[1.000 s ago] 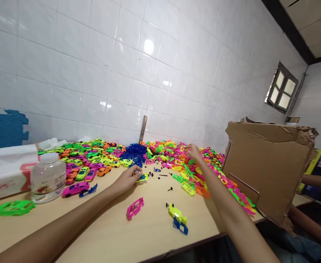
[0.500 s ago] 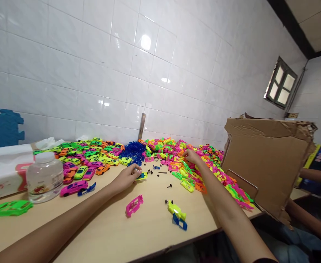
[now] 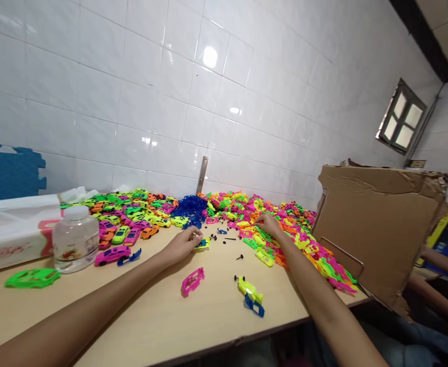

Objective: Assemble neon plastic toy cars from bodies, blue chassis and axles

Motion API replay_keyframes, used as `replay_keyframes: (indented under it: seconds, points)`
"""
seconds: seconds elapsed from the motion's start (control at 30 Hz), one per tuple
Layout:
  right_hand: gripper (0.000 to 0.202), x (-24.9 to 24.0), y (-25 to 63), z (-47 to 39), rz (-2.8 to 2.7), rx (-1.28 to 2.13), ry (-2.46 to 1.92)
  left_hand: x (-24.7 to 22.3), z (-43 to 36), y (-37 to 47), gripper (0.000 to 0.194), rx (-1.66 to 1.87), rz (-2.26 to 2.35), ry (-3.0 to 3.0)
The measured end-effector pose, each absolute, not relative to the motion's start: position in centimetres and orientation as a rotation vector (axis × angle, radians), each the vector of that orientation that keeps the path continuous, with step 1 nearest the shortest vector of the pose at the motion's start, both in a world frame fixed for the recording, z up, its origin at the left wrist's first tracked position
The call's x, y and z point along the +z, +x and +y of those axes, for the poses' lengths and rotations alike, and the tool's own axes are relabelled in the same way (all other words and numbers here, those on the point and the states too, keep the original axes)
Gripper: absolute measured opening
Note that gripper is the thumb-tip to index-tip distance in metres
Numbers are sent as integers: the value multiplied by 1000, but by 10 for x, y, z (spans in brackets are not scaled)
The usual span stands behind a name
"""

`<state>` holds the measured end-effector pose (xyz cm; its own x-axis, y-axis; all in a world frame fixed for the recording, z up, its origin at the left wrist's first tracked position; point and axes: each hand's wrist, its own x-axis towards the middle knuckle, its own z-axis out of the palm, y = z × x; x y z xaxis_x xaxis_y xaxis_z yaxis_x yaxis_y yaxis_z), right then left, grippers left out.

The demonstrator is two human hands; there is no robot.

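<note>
- Left hand (image 3: 181,245) is pinching a yellow toy car (image 3: 202,244) against the table (image 3: 151,326): assembly in progress.
- Right hand (image 3: 268,224), fingers closing, is picking from the shell pile (image 3: 285,229).
- Next: lifting one shell cleanly.

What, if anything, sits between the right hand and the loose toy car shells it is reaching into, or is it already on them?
Nothing visible stands between them. The right hand already rests on the near edge of the pile of car shells, fingertips among the pieces. The left hand is apart, touching a yellow car on the table.
</note>
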<state>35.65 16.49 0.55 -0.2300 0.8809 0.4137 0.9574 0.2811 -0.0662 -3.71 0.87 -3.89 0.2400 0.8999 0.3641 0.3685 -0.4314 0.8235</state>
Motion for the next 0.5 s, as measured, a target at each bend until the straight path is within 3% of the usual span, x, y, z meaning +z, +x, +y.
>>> replay_keyframes:
  seconds: [0.5]
  points:
    - [30,-12,339,165,-2263,-514,-1497,-44,14,-38,40,1150,1111,1914]
